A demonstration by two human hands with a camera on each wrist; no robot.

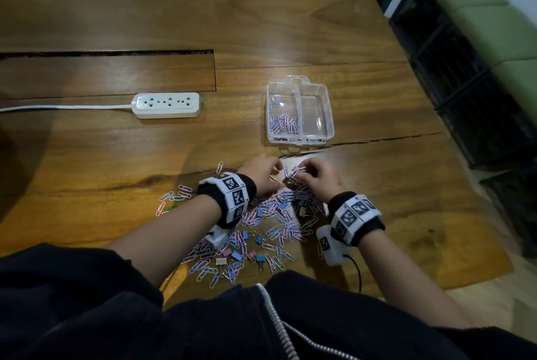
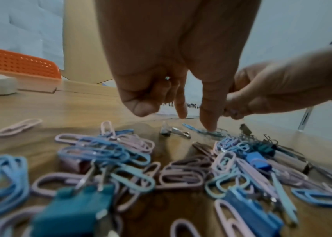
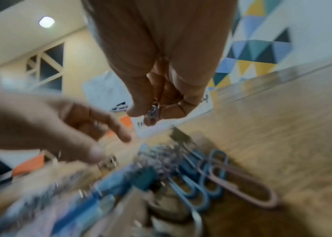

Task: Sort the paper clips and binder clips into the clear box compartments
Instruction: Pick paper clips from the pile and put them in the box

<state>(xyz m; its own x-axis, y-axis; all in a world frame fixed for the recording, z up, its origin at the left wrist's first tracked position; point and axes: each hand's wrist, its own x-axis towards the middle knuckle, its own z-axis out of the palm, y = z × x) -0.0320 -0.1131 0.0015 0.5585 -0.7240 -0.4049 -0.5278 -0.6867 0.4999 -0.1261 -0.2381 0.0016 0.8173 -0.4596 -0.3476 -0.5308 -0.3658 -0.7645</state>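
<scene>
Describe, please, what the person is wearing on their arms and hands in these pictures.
Both forearms are bare, with dark sleeves pushed up near the elbows. Each wrist carries a black band wrapped with white panels printed with black square marker codes. A white camera unit hangs under each wrist, and a black cable trails from the right one. The left hand and right hand wear no gloves.

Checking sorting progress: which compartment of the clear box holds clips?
The left compartment, holding pink and blue paper clips; the right compartment looks empty.
</scene>
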